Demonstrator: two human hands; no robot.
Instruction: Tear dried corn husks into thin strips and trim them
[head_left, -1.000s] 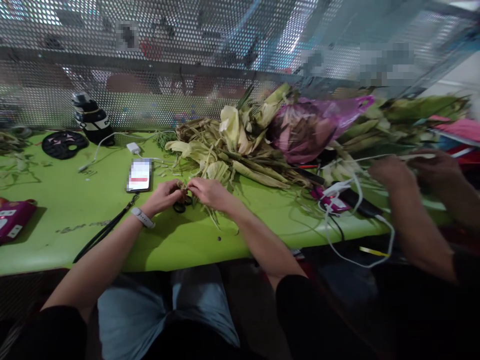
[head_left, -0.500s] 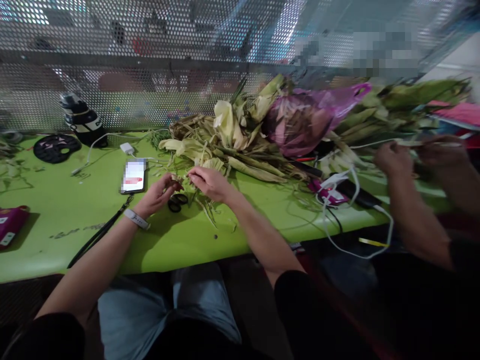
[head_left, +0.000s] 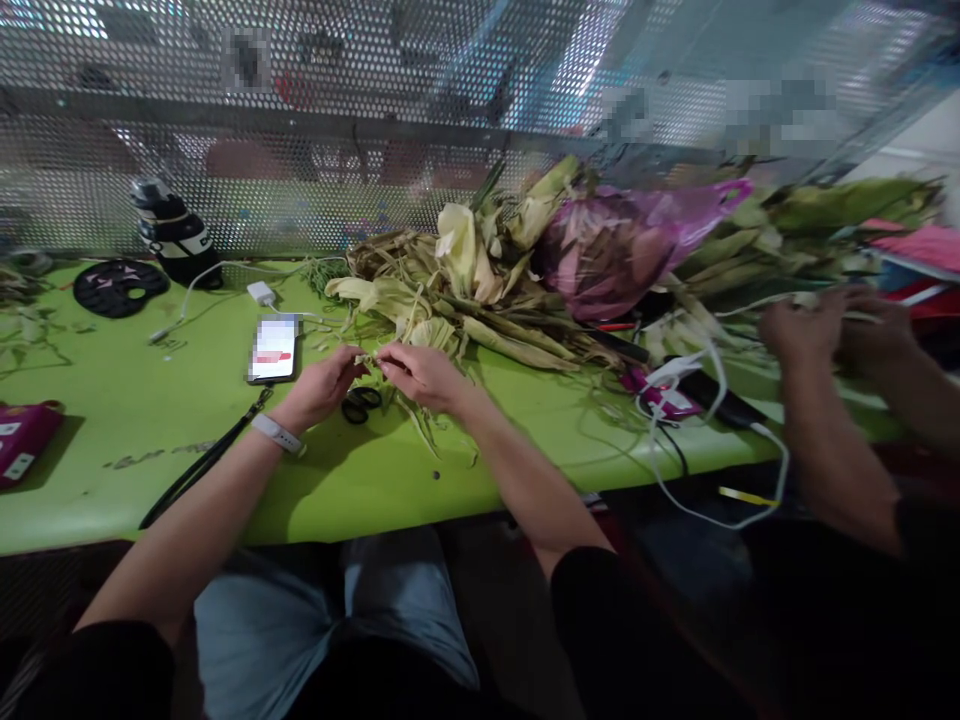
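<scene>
My left hand (head_left: 328, 384) and my right hand (head_left: 421, 374) meet over the green table, fingers closed. Between the fingertips they pinch a small pale-green piece of corn husk (head_left: 365, 360), its far side partly hidden. Black-handled scissors (head_left: 361, 404) lie just below my fingers. Thin husk strips (head_left: 420, 425) hang or lie under my right hand; which, I cannot tell. Directly behind my hands spreads a heap of dried corn husks (head_left: 517, 338).
A phone (head_left: 274, 348) with a strap lies left of my hands, a black bottle (head_left: 178, 238) behind it. A purple plastic bag (head_left: 600, 250) sits on the heap. White cables (head_left: 720, 515) loop at the right, beside a co-worker's hands (head_left: 806, 325) holding a pale strip.
My fingertips have come closer together around the husk piece. The whole view has shifted slightly. The co-worker's hands have drawn closer together.
</scene>
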